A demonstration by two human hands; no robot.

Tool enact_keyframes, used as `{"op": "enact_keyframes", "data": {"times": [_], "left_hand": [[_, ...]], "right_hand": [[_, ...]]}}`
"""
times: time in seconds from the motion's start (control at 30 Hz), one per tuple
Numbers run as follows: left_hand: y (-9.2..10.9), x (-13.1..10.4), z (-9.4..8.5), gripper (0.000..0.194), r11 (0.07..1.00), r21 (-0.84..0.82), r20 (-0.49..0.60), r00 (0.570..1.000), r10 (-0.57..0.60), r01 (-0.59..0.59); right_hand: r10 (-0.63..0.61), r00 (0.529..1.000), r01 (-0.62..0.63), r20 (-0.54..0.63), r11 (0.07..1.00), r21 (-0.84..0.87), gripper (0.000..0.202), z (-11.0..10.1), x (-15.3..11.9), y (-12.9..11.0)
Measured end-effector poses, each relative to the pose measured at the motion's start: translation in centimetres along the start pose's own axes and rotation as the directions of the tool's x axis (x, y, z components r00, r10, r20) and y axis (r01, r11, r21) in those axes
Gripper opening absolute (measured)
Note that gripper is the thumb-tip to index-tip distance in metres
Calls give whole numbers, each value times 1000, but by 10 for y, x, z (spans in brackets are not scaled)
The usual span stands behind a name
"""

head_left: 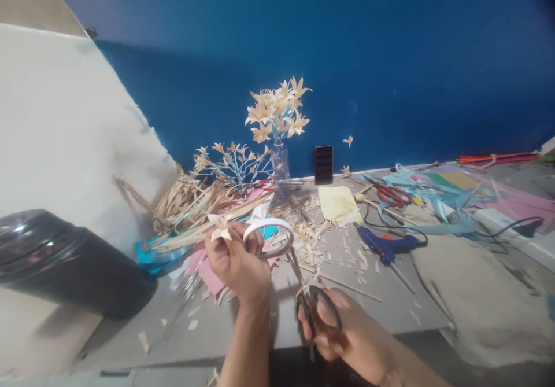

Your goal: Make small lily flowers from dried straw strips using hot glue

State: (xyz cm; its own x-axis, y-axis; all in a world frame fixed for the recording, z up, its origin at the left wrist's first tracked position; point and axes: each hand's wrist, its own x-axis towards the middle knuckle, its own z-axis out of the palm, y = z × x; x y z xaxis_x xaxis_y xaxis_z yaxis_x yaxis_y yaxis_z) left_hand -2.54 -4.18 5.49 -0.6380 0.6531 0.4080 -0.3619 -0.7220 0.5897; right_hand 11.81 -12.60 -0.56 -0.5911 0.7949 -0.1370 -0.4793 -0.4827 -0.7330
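A small pale flower (220, 227) is pinched between the fingertips of my left hand (240, 262). A roll of white tape (286, 238) hangs at the same hand, its ring by the thumb and fingers. My right hand (342, 329) has its fingers through the black handles of a pair of scissors (333, 312). The blades point up and away, towards the tape roll. Behind the hands a clear bottle (281, 170) holds a bunch of pale flowers (277, 109) on blue stems.
Dried husks (182, 205) and more blue-stemmed flowers (240, 164) lie at the back left. A black cylinder (73, 265) stands left. Scraps (310, 225), a phone (323, 165), yellow paper (339, 204), a blue glue gun (385, 243), red-handled scissors (393, 195) and a cloth (481, 294) are rightward.
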Motion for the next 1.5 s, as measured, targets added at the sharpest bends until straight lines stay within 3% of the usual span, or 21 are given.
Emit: {"op": "enact_keyframes", "data": {"times": [0.27,0.4,0.47,0.53,0.6,0.67,0.73,0.87,0.97,1.07,1.17,1.23,1.3,1.37,1.43,1.5], "left_hand": [[0,-1,-1,31,996,1,-43,995,-93,93],[3,4,-1,32,990,-10,-37,990,-138,137],[5,6,-1,31,983,-24,-31,983,-180,180],[7,9,-2,32,974,-36,-44,973,-225,224],[8,9,-2,33,966,-40,-70,963,-259,257],[8,9,-2,33,962,-36,-80,959,-272,270],[8,9,-2,33,963,-33,-49,962,-268,267],[12,10,3,33,973,-39,-14,974,-226,225],[18,14,5,35,981,-26,-45,980,-196,195],[25,17,5,39,988,-25,-66,986,-155,154],[28,19,3,39,985,-42,-65,984,-167,165],[27,19,2,38,979,-61,-59,978,-199,196],[22,19,0,38,975,-65,-49,975,-215,212],[14,19,-5,37,973,-41,-26,973,-228,227],[3,20,-13,36,966,16,-18,966,-258,259],[-9,21,-22,36,942,118,-70,949,-308,314]], "right_hand": [[37,991,-39,-128,999,-11,55,7,11,10],[11,973,-68,-232,969,-237,42,7,9,8],[-122,946,-51,-300,858,-511,28,5,7,5],[-319,904,-17,-284,637,-771,16,1,4,0],[-470,853,-11,-228,420,-907,10,-5,3,-2],[-515,834,-10,-195,339,-941,8,-9,2,-3],[-470,856,0,-213,412,-911,9,-11,2,-2],[-370,889,40,-269,649,-760,21,-8,1,0],[-402,869,76,-290,685,-724,29,-8,-1,-5],[-301,901,52,-314,792,-609,40,-11,-5,-12],[-169,970,75,-175,893,-444,48,-13,-8,-11],[-160,981,113,-105,926,-361,53,-12,-8,-6],[-165,980,120,-108,936,-331,56,-11,-8,-2],[-180,974,107,-137,899,-424,51,-10,-8,-2],[-219,960,75,-175,801,-594,40,-11,-9,-6],[-337,915,31,-221,606,-795,30,-16,-9,-11]]}}
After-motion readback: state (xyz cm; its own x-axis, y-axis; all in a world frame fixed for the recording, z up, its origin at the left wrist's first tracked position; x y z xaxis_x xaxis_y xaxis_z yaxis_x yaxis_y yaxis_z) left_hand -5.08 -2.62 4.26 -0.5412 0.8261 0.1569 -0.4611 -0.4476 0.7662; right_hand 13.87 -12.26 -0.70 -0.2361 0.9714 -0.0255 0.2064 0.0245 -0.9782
